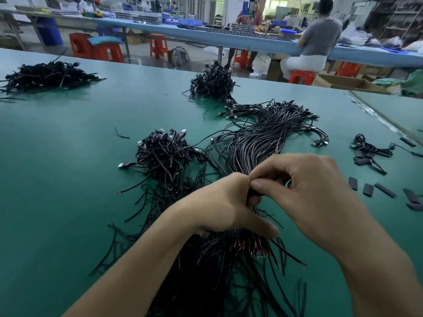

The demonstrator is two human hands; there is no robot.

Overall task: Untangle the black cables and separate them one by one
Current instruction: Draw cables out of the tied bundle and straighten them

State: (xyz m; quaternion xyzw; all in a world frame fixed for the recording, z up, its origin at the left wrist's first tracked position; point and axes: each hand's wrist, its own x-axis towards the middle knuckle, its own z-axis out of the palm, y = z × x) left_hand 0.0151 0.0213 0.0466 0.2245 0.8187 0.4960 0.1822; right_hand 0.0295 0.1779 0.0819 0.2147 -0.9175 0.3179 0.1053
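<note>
A long bundle of black cables [263,136] runs from its USB plugs at the far right down the green table [57,179] to bare copper ends near me. My left hand [219,204] grips this bundle from the left, thumb laid across the strands. My right hand [306,191] pinches a black piece on the bundle between thumb and forefinger, right beside the left hand's fingers. A tangled knot of cables [163,152] lies just left of the bundle, and loose cables [206,271] spread under my forearms.
Two more cable heaps sit farther off, one heap at the far left [48,75] and another heap at the centre back [212,82]. Short black sleeve pieces [386,191] and a small cable clump [368,148] lie at the right. A seated person [318,42] works at the blue bench beyond.
</note>
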